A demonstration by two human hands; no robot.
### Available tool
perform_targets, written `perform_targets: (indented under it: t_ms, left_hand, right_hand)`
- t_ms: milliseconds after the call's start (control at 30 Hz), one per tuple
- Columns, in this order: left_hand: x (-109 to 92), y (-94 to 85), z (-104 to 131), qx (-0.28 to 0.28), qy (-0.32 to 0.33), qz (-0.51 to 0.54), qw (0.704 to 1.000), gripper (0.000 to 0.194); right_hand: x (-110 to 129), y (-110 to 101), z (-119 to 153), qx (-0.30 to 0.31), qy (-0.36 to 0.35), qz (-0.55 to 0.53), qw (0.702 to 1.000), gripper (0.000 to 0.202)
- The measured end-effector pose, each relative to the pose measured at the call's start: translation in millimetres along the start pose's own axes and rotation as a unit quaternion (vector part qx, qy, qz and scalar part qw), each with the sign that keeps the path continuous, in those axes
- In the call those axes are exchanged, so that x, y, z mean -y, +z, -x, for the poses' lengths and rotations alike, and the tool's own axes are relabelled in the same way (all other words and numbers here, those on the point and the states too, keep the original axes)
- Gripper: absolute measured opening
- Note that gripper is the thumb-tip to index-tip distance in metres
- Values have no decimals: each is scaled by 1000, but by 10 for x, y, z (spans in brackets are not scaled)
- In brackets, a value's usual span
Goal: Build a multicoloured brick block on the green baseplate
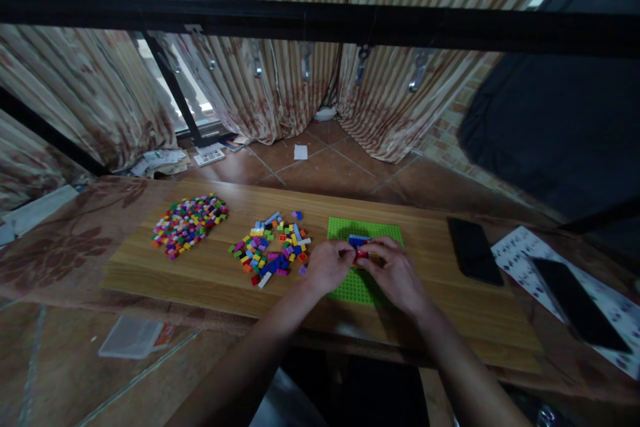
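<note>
The left hand (330,265) and the right hand (393,267) are both narrow, with fingertips pinching a small red toy brick (361,255) between them; how much each finger presses, I cannot tell. Just beyond the fingertips are blue toy bricks (359,240), smooth and of shiny plastic. Under both hands lies the bright green studded baseplate (355,288), square-cornered and partly covered by them.

To the left of the left hand, a loose heap of mixed plastic bricks (273,255) spreads in many colours, some pieces long, some short. Farther left is a denser pile of small bricks (190,223). Well to the right of the right hand, a black smartphone (474,250) lies flat, and past it a dark flat device (580,303) rests on a printed sheet (520,247).

On the floor, left of the left forearm, is a clear shallow plastic container (131,337); its contents I cannot tell.

The wooden board (250,200) with visible grain carries the bricks, above patterned cloth (65,240). Beyond are brown floor tiles (330,173), a black metal bar (225,17) and striped pleated curtains (280,97).
</note>
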State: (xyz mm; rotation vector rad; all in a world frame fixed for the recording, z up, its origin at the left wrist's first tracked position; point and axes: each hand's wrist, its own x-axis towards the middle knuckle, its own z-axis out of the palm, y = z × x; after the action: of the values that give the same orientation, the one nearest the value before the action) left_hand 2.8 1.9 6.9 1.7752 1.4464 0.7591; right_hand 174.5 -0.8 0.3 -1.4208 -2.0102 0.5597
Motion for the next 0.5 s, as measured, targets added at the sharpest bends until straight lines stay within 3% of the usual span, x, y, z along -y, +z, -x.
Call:
perform_targets:
  t_ms: [500]
  left_hand:
    - [-34,-35,-25,42,-16,3,999,28]
  right_hand:
    - [-2,6,7,-9,-21,12,1000,13]
